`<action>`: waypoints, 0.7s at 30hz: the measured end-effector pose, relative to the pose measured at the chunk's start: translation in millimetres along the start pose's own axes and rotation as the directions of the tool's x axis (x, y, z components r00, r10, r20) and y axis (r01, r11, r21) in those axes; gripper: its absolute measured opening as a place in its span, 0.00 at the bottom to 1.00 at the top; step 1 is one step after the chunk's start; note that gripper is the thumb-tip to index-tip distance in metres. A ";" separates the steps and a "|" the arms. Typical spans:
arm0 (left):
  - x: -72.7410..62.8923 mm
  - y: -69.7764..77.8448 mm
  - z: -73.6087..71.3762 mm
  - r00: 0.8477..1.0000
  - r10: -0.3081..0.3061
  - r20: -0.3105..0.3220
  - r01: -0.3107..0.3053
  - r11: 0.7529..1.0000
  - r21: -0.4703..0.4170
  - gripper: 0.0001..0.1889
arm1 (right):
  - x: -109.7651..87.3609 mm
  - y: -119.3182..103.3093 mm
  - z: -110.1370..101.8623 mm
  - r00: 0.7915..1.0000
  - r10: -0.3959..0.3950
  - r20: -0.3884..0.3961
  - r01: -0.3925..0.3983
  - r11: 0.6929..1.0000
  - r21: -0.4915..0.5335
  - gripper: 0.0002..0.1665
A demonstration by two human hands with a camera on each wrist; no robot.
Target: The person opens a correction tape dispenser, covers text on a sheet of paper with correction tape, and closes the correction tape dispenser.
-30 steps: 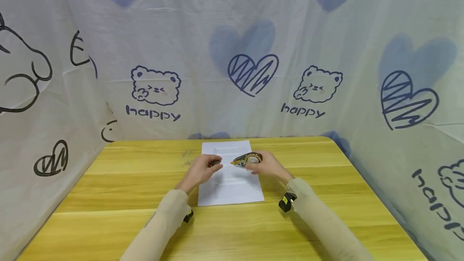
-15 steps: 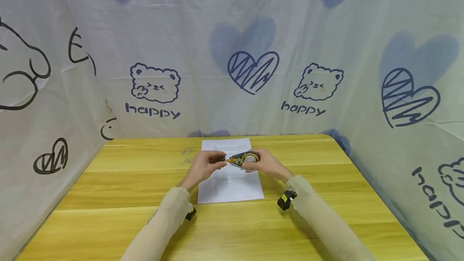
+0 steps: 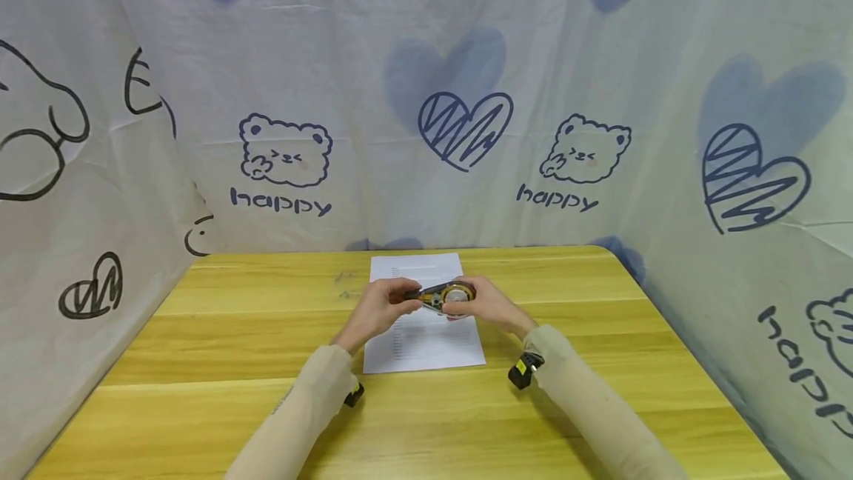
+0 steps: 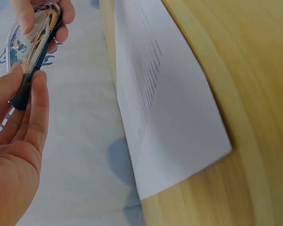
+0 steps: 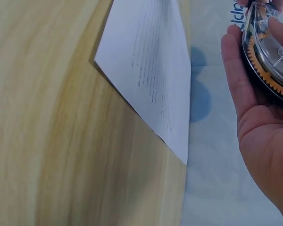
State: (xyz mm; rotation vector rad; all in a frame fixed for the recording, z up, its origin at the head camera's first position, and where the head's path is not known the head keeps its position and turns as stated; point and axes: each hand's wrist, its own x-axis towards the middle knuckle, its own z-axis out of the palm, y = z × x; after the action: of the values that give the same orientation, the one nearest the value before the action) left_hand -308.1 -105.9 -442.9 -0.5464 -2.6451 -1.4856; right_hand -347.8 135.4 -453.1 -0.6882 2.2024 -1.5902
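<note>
A correction tape dispenser [image 3: 437, 296] with a clear shell, orange gear and black edge is held in the air over the sheet of paper [image 3: 433, 350]. My right hand [image 3: 493, 306] grips its wide round end, thumb on the clear side. At the narrow end, my left hand [image 3: 378, 310] pinches the dark cap [image 4: 21, 93] between thumb and fingers. In the left wrist view the cap sits over the tip; whether it is fully pressed on I cannot tell. The printed sheet lies flat below both hands, touched by neither.
The yellow wood-grain table [image 3: 200, 361] spreads around the paper. A white cloth curtain [image 3: 373, 58] with hearts and bears hangs behind the table's far edge and on both sides. Small dark marks [image 3: 343, 276] show on the tabletop left of the sheet.
A second ago the cap in my left hand was apart from the orange tip. The two hands came together, and the cap now covers the tip.
</note>
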 end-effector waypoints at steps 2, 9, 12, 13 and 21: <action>0.6 0.1 -0.3 1.000 -0.002 0.017 0.003 0.999 -0.032 0.14 | 0.1 0.0 0.1 1.000 -0.004 0.002 0.004 1.000 -0.003 0.23; 1.2 -2.4 -0.1 0.998 -0.031 0.056 0.036 0.994 -0.104 0.13 | -0.5 -0.4 0.8 1.000 -0.015 0.018 0.015 1.000 -0.006 0.24; 1.4 -2.5 0.4 0.998 -0.035 0.059 0.041 0.993 -0.112 0.13 | -0.5 -1.7 1.8 1.000 -0.010 0.020 0.010 1.000 -0.016 0.25; 1.4 -2.3 0.5 0.998 -0.037 0.059 0.044 0.993 -0.112 0.12 | -0.4 -2.0 2.3 1.000 -0.004 0.019 0.004 1.000 -0.015 0.25; 2.7 -3.6 1.1 0.997 -0.052 0.056 0.059 0.991 -0.123 0.15 | 1.3 -2.8 5.1 1.000 -0.014 0.017 0.015 0.999 -0.041 0.23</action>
State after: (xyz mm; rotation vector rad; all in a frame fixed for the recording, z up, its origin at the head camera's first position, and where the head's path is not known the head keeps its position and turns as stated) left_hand -311.7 -105.9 -445.8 -0.5322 -2.6408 -1.6844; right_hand -345.7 129.9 -452.0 -0.7276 2.2286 -1.5451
